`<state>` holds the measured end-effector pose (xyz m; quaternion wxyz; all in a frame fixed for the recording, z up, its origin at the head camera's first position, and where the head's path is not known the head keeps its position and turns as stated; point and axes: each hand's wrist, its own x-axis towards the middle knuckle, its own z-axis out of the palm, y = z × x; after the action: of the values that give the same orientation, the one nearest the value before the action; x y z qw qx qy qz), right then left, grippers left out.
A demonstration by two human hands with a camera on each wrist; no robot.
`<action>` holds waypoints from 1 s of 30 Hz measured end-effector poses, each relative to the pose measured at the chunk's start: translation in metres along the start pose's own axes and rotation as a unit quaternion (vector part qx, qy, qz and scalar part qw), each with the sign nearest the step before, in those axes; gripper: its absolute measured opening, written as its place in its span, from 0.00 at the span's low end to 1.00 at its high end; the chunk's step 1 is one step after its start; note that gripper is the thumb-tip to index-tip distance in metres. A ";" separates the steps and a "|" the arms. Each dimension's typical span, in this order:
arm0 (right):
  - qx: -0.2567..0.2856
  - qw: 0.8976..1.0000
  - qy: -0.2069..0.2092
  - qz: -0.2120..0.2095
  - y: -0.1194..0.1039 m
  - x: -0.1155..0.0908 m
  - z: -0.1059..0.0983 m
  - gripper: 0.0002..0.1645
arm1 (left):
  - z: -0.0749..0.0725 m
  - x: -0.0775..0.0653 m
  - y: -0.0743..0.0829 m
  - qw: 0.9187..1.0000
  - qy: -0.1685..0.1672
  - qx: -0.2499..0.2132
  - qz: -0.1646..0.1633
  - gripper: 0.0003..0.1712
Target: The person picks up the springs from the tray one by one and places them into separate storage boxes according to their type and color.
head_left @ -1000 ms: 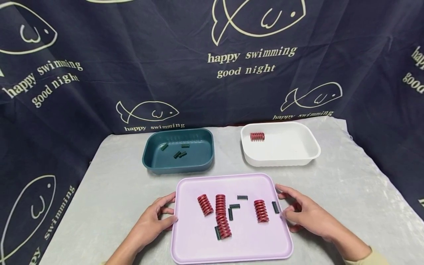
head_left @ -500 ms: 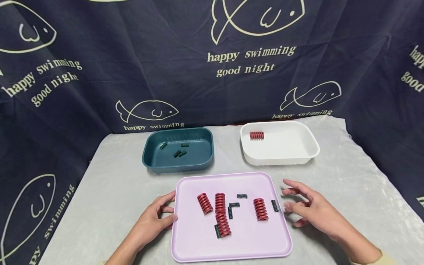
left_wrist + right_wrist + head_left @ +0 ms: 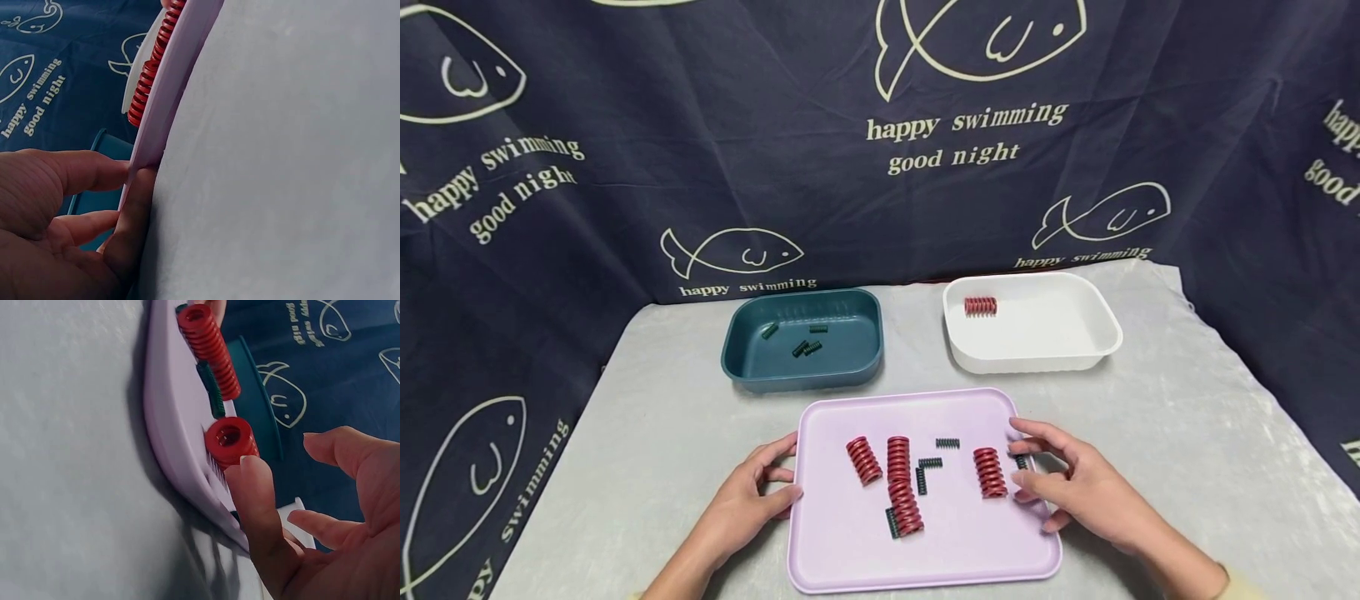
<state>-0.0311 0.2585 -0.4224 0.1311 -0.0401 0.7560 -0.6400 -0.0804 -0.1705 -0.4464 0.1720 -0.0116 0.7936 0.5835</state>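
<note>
The left hand (image 3: 741, 500) pinched the left edge of a lilac tray (image 3: 977, 550); the right hand (image 3: 1086, 487), loose-fingered and holding nothing, was over its right rim. Red springs (image 3: 990, 473) and dark springs (image 3: 948, 443) lay on it, beyond them a teal bin (image 3: 805, 382) and white bin (image 3: 1037, 365).

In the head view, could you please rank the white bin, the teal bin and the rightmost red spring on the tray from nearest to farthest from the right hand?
From the right hand:
1. Rightmost red spring: on the tray, just left of the fingertips.
2. White bin: beyond the tray, ahead of the hand.
3. Teal bin: beyond the tray, well to the left.
</note>
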 end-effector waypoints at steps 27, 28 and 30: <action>-0.134 0.990 0.051 0.008 -0.002 0.017 0.039 0.40 | 0.004 0.001 0.001 1.000 0.015 0.004 -0.011 0.40; -0.133 0.990 0.045 0.010 -0.002 0.017 0.039 0.39 | 0.004 0.001 0.001 1.000 0.015 0.004 -0.010 0.40; -0.132 0.991 0.031 0.014 -0.003 0.018 0.038 0.36 | 0.004 0.002 0.002 1.000 0.015 0.003 -0.013 0.40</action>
<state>-0.0389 0.2180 -0.4279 0.1102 -0.0268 0.8382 -0.5334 -0.0813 -0.1661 -0.4463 0.1674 -0.0305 0.7976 0.5787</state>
